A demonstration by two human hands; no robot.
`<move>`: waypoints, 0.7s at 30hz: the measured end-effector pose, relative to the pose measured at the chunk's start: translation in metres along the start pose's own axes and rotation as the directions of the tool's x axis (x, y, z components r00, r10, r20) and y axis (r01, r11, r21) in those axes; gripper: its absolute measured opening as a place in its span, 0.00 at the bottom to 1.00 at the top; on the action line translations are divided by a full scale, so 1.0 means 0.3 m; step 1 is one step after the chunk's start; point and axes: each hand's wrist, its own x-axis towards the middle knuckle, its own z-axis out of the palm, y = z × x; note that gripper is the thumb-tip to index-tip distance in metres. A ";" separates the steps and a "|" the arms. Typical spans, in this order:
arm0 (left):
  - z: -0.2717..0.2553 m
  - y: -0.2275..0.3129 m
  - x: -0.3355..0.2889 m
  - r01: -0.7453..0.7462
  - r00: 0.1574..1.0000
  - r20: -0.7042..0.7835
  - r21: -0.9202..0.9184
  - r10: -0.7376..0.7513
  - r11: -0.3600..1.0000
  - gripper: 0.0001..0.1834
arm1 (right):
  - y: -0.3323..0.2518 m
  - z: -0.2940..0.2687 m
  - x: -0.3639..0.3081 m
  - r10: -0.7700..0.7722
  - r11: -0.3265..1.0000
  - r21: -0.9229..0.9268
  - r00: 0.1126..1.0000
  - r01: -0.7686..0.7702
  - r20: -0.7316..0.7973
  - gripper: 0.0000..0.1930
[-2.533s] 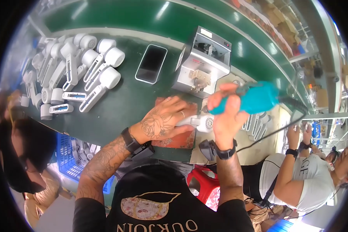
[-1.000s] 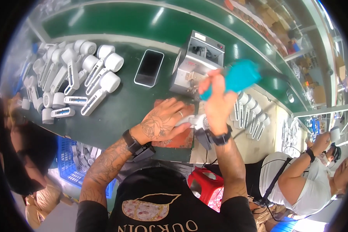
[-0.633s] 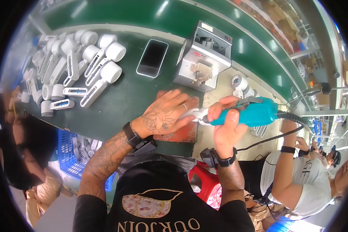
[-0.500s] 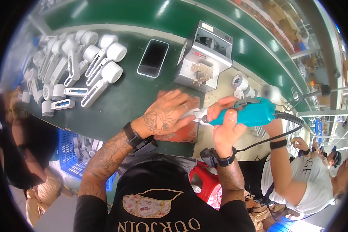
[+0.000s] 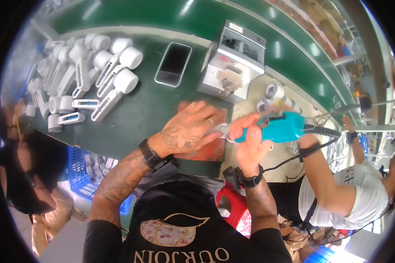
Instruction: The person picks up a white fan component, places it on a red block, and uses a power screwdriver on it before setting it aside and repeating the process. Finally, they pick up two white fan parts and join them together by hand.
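Observation:
Over a reddish-brown mat (image 5: 213, 155) on the bench, my left hand (image 5: 186, 129) is closed on a small white part (image 5: 219, 129), mostly covered by the fingers. My right hand (image 5: 253, 147) wraps around a teal electric screwdriver (image 5: 284, 127), held level with its nose pointing left. The screwdriver's front end meets the white part between my hands; the exact contact is hidden by fingers. A black cord runs from the tool's rear, which also hangs by a metal hook (image 5: 321, 119).
Many white handheld fans (image 5: 126, 81) lie piled at left. A phone (image 5: 173, 65) and a grey metal machine (image 5: 232, 65) stand beyond my hands. More white round parts (image 5: 274, 90) sit right of it. A blue basket (image 5: 80, 173) is lower left. A co-worker's arm (image 5: 322, 179) reaches in at right.
My right hand and the screwdriver have shifted slightly left, toward the white part. My left hand stays in place. The co-worker at right has moved, and another raised arm shows behind.

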 end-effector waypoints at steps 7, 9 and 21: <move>0.030 0.012 -0.009 -0.108 0.992 -0.072 -0.023 0.106 0.994 0.25 | -0.022 -0.039 -0.067 0.041 0.998 -0.033 0.982 -0.047 -0.182 0.24; 0.060 0.024 -0.046 -0.235 0.934 -0.252 0.102 0.253 0.967 0.23 | -0.062 -0.043 -0.089 0.080 0.979 0.199 0.974 -0.037 -0.212 0.26; -0.539 -0.122 -0.413 0.289 0.293 -0.616 -0.672 -0.731 0.682 0.20 | -0.289 -0.010 -0.170 -0.107 0.965 0.171 0.893 0.199 -0.437 0.31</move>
